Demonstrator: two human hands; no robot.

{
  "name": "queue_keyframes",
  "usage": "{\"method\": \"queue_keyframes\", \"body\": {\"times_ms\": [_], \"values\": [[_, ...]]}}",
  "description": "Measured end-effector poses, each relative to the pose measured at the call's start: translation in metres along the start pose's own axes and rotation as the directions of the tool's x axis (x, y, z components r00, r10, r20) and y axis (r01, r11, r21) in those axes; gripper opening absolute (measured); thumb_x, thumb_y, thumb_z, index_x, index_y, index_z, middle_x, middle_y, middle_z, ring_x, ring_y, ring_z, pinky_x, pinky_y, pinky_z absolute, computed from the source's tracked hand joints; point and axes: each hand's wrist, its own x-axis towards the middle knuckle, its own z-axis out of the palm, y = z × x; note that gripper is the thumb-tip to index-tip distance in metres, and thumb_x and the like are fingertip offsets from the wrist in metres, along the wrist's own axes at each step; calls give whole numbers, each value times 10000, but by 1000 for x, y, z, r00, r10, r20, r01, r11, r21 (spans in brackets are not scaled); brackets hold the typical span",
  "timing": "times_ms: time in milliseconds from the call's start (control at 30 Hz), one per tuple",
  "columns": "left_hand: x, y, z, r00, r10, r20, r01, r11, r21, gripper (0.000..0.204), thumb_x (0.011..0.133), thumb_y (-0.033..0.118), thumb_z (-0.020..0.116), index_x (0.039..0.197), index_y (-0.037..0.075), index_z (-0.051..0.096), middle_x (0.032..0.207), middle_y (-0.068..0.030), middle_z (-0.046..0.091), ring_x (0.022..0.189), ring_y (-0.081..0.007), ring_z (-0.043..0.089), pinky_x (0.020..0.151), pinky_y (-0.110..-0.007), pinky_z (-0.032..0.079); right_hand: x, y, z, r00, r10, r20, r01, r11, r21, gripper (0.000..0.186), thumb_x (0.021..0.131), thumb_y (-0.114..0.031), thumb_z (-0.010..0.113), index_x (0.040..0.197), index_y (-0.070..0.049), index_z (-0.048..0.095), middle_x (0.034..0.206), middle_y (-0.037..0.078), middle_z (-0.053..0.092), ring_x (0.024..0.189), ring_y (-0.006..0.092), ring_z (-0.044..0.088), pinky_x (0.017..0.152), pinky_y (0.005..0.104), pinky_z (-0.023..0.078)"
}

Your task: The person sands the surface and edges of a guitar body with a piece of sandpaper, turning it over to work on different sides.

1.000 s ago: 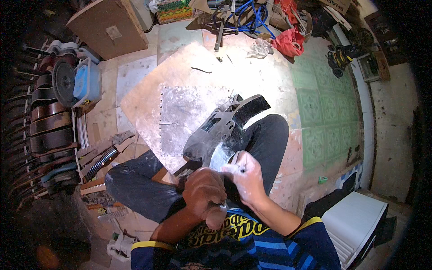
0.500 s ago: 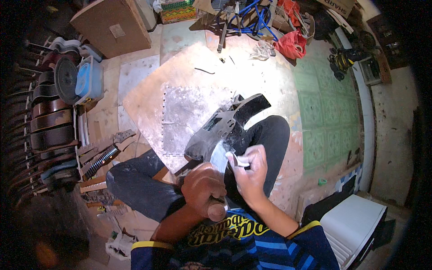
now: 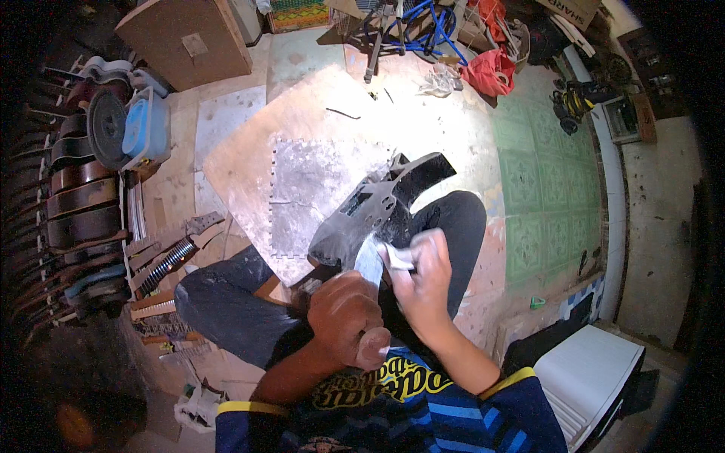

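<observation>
A dark electric guitar body (image 3: 359, 211) with cutouts rests across my bent legs, its neck pointing back toward me. My left hand (image 3: 340, 317) is closed round the neck at the lower middle, hiding much of it. Near the neck's joint with the body lies a pale, powdery patch (image 3: 368, 264). My right hand (image 3: 424, 279), at right of the neck, pinches a small folded white pad (image 3: 400, 259), perhaps paper, against or very close to that patch.
A board (image 3: 230, 166) with a grey foam mat (image 3: 302, 226) lies ahead. At left are racked guitar bodies (image 3: 83, 211), loose necks (image 3: 170, 264) and a blue plastic bin (image 3: 140, 128). A red bag (image 3: 487, 75) and blue frame sit at back; a white appliance (image 3: 581, 377) stands lower right.
My right hand has moved up along the pale patch with the white pad, and its wrist has turned. My left hand keeps its grip on the neck.
</observation>
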Motion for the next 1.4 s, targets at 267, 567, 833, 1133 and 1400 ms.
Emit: {"method": "queue_keyframes", "body": {"times_ms": [267,567,833,1133,1400], "values": [[8,0,-4,987,84,136,-96,992,87,301,766,247,719,621,84,512,587,-72,413,495,-282,444,461,-409,329,4,-1,2,999,-30,9,31,998,-51,260,792,-39,787,796,-14,528,852,169,493,743,353,543,647,430,460],[18,2,-6,993,95,68,-104,985,141,318,773,227,724,609,81,495,588,-82,395,478,-286,409,460,-416,316,0,-2,3,1000,2,-13,-3,1000,-26,260,772,-26,795,828,-12,542,863,171,496,730,348,540,622,439,438],[19,4,-9,989,99,108,-120,969,216,311,777,241,736,646,88,498,640,-85,458,538,-280,481,487,-403,360,4,3,6,995,-57,-76,54,998,-40,338,764,-15,837,784,-23,500,776,122,469,682,273,482,590,379,392],[23,4,-4,979,138,153,-166,967,195,308,726,198,747,625,92,475,612,-74,403,513,-281,445,470,-420,339,-1,5,1,997,8,-83,-11,999,-34,268,773,-27,819,829,-27,557,821,155,501,730,327,537,611,418,433],[19,5,-1,973,159,164,-190,963,190,305,702,196,752,621,99,475,607,-73,412,497,-287,423,463,-413,324,-3,-1,-1,997,17,-72,-20,999,-48,285,783,-30,813,797,-32,529,808,152,489,721,325,520,613,414,424]]}}
